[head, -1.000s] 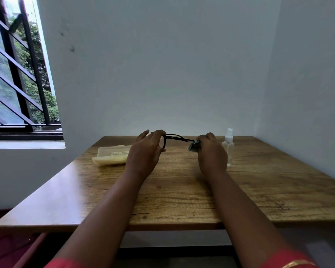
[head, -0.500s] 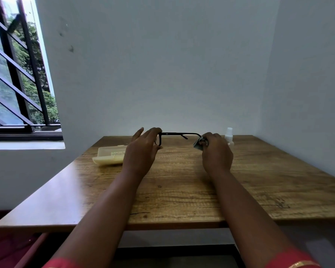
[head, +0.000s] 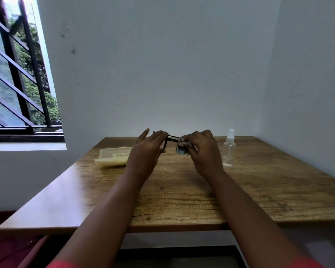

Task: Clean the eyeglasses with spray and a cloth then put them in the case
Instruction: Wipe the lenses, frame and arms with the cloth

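Observation:
Black-framed eyeglasses [head: 170,139] hang above the far middle of the wooden table [head: 182,190]. My left hand [head: 146,151] pinches their left end, and most of the frame is hidden behind it. My right hand [head: 203,151] holds a small grey cloth [head: 181,149] wrapped round the glasses' right part. A pale yellow glasses case [head: 112,156] lies on the table to the left of my left hand. A clear spray bottle [head: 229,149] with a white nozzle stands upright just right of my right hand.
White walls close the table in at the back and on the right. A barred window [head: 17,84] is at the left. The near half of the table holds only my forearms.
My right hand with the cloth has slid left along the glasses toward my left hand. The spray bottle, partly hidden half a second ago, now shows fully.

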